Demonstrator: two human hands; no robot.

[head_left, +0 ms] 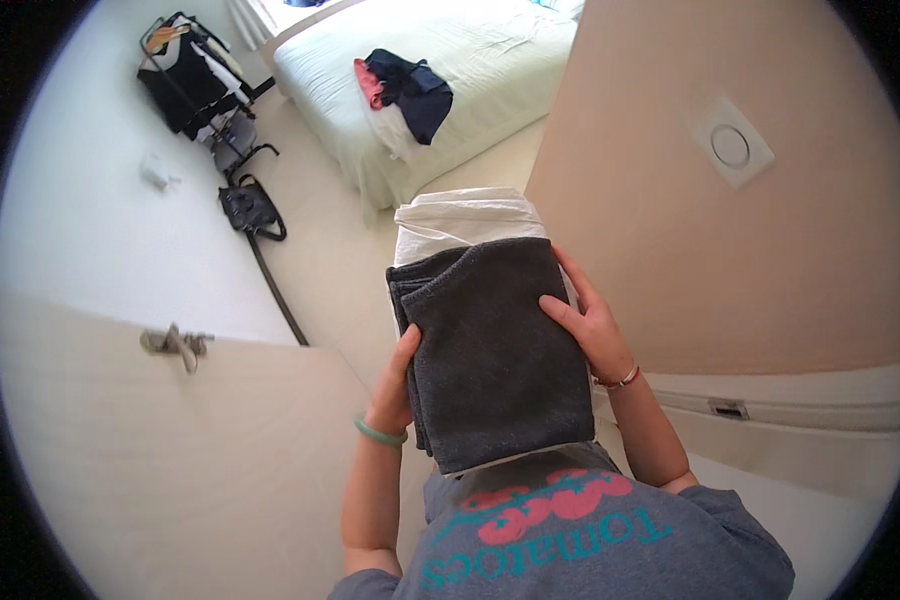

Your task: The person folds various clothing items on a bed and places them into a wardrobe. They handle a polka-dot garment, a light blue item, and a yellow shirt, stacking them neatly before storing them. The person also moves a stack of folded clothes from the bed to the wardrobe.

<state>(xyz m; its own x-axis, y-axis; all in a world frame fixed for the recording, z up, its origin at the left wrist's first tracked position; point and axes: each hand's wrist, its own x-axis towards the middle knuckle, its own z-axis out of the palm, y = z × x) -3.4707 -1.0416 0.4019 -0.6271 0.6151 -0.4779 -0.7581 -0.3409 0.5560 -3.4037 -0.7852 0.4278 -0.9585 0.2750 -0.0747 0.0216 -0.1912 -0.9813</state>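
A stack of folded clothes is held in front of my body. On top lies a dark grey folded garment (500, 360), and a white folded cloth (470, 215) sticks out from under its far end. My left hand (397, 380) grips the stack's left side, with the thumb on the dark edge and the other fingers hidden beneath. On the right side, my right hand (598, 330) closes round the stack, its thumb pressing on the dark fabric and a finger along the edge.
An open door with a metal handle (178, 345) stands at the left. Beyond the doorway is a bed (510, 60) with a heap of dark, pink and white clothes (410, 90). A clothes rack (185, 75) and a black bag (253, 208) line the left wall. A door frame (830, 405) is at the right.
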